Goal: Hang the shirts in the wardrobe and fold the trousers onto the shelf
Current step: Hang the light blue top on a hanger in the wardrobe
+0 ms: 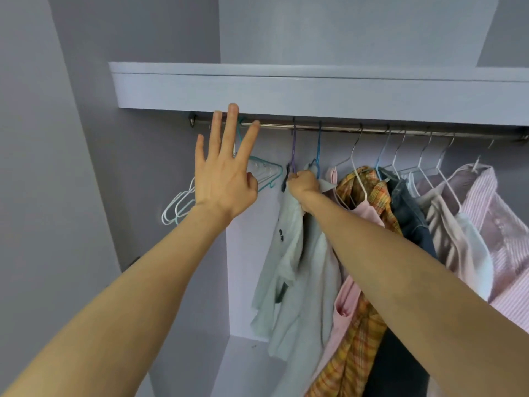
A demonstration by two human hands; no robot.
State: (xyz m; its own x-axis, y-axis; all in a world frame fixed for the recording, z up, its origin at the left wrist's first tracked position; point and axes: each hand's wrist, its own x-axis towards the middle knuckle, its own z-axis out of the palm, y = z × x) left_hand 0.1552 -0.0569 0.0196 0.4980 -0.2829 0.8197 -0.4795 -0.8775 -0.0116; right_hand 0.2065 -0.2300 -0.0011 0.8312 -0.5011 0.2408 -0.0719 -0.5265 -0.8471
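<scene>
A pale mint shirt (294, 270) hangs from the metal rail (372, 130) on a blue hanger (318, 144). My right hand (303, 186) grips the shirt at its collar, just below the hanger hooks. My left hand (224, 170) is raised with fingers straight and spread in front of several empty teal and white hangers (266, 170) at the rail's left end; whether it touches them cannot be told. To the right hang a pink garment, an orange plaid shirt (363, 202), a dark denim one (412, 219) and pink striped shirts (486, 213).
A lilac shelf board (286, 93) runs just above the rail. The wardrobe's side wall (100, 167) stands close on the left. A purple hanger (293, 147) hangs beside the blue one. The wardrobe floor (246, 365) shows below the shirts.
</scene>
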